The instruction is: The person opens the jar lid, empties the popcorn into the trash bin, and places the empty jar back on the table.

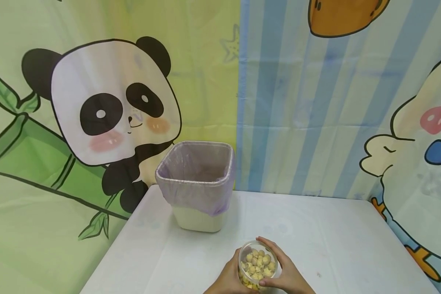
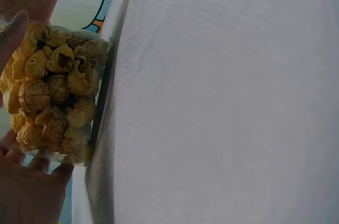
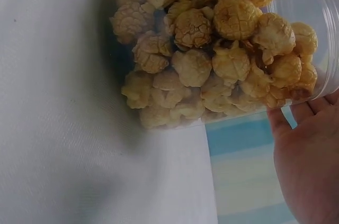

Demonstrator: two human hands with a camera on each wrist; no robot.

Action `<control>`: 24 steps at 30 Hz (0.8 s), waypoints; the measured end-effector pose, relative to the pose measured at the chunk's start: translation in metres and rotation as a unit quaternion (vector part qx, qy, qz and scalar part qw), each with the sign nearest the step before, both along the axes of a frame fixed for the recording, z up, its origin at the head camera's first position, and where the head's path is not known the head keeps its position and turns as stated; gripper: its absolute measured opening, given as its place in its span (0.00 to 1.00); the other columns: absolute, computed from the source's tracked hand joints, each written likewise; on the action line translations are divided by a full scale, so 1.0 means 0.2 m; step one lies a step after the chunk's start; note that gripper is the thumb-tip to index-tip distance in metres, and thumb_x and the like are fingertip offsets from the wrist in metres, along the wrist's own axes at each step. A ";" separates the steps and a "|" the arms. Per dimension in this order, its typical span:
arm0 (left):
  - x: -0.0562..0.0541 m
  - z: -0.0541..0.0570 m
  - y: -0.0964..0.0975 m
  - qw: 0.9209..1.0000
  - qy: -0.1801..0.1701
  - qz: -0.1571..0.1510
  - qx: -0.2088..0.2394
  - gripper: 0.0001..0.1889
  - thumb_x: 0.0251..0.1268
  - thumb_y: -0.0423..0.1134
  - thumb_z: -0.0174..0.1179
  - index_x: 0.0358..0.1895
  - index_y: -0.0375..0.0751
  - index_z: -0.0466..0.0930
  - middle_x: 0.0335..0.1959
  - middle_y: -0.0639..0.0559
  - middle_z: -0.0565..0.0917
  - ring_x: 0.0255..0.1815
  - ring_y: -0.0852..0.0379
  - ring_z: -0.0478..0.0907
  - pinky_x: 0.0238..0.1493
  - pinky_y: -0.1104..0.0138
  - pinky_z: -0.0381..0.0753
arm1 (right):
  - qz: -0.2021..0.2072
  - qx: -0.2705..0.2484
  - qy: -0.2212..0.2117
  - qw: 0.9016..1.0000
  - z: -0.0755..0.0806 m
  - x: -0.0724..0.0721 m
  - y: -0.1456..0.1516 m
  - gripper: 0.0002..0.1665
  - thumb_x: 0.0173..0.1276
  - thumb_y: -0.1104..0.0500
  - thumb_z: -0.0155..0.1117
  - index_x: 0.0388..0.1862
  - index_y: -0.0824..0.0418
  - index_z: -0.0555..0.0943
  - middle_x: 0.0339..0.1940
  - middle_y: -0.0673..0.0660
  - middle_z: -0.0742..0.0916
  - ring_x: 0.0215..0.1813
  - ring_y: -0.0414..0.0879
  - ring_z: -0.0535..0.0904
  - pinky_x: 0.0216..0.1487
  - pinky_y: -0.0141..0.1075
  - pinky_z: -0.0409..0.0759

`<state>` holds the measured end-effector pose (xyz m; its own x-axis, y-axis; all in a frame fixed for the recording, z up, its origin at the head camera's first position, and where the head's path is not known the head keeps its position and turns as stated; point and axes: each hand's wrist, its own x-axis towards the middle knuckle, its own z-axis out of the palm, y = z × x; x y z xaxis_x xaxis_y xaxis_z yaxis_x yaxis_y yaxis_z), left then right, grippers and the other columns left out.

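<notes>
Both hands hold a clear round plastic jar (image 1: 247,247) near the front edge of the table in the head view. Yellow popcorn (image 1: 258,263) fills much of it, in large rounded pieces. My left hand (image 1: 228,276) grips the jar's left side. Around the right side curls my right hand (image 1: 288,272), its thumb at the near edge and its fingers along the far edge. Both wrist views show the jar side-on, its popcorn (image 2: 53,94) close to the camera. Whether a clear lid covers the top, I cannot tell.
A pale waste bin (image 1: 200,220) with a translucent purple liner (image 1: 194,196) stands behind and left of the jar. White cloth covers the table (image 1: 323,241). Cartoon-printed curtains (image 1: 294,102) hang behind and at both sides.
</notes>
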<state>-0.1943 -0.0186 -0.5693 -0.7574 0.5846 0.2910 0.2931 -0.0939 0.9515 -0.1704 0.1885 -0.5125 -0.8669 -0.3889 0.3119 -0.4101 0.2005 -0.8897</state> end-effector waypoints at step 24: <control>0.07 0.44 -0.01 0.967 0.193 0.092 -0.136 0.51 0.35 0.57 0.74 0.67 0.56 0.55 0.56 0.60 0.69 0.51 0.63 0.71 0.51 0.66 0.75 | -0.031 -0.074 0.076 0.994 0.21 0.10 -0.05 0.53 0.48 0.69 0.71 0.72 0.62 0.54 0.69 0.61 0.62 0.65 0.41 0.62 0.54 0.34 0.72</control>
<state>-0.1812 -0.0216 -0.4808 -0.7221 0.5446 0.4266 0.6189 0.2329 0.7502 -0.1514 0.1782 -0.4699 -0.8265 -0.2752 0.4911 -0.5329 0.1009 -0.8402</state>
